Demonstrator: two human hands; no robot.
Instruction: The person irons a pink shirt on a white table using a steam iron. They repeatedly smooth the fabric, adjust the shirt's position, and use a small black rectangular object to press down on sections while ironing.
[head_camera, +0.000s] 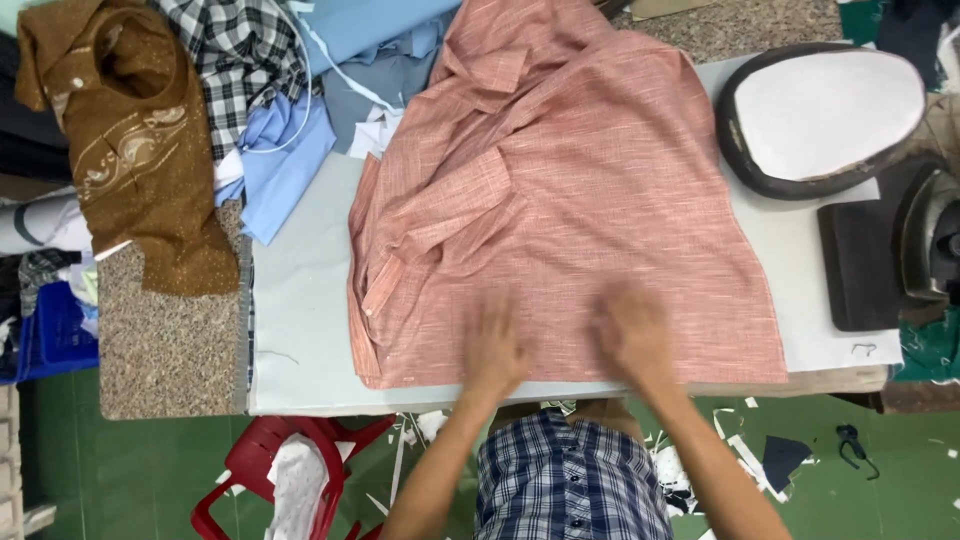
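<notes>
Both hands lie flat on the salmon-pink shirt (560, 210), palms down and fingers spread, gripping nothing. The left hand (497, 348) and the right hand (632, 335) sit side by side on the shirt's near hem, blurred in the picture, so the fingertips are hard to make out. The shirt is spread across the pale bench (300, 330), its collar at the far end and a sleeve folded in along its left side.

Left of the shirt a light blue garment (285, 165) hangs over the bench edge, and beyond that lie a black-and-white checked cloth (235, 55) and a brown embroidered garment (140, 150) draped on a speckled stone surface (165, 345). Right of the shirt, at its far corner, sits an oval pressing pad (820, 115) with a dark rim; nearer on that side a dark iron (925, 235) rests by a dark mat (855, 265). Below the shirt's hem, past the bench edge, a red plastic chair (290, 470) stands on the green floor (130, 480).
</notes>
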